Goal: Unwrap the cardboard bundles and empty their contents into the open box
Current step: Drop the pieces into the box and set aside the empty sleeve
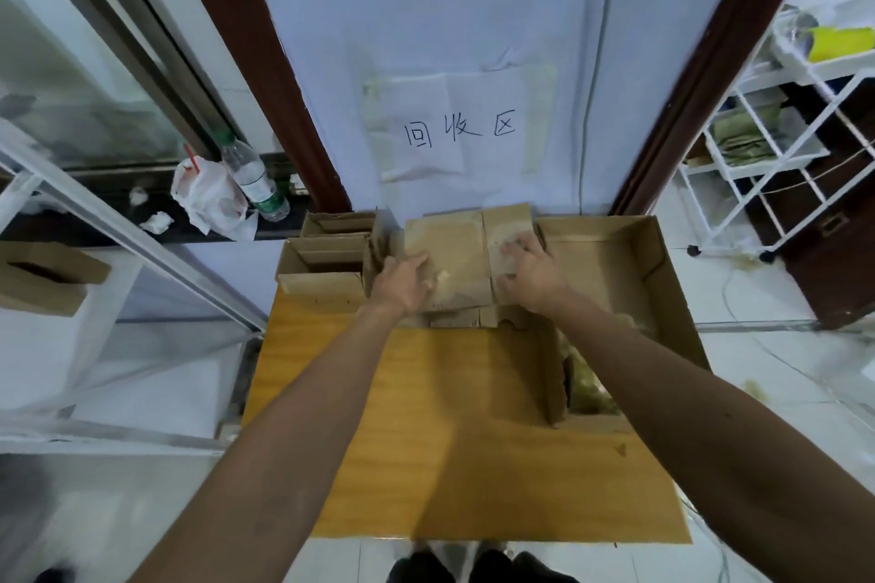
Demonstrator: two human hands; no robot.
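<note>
A folded brown cardboard bundle (461,258) is held over the far end of the wooden table (464,431). My left hand (402,279) grips its left edge, thumb on top. My right hand (528,272) lies on the bundle's right half, with its fingers over the flap. To the right lies the large open box (634,265), low-walled, with pale shredded filling (589,386) in its near part. More cardboard bundles (326,251) are stacked at the table's far left.
A wall with a paper sign (457,128) stands just behind the table. A plastic bottle (255,180) and a white bag (208,196) sit on a ledge at left. A white wire rack (767,147) stands at right. A small cardboard box (45,275) is at far left.
</note>
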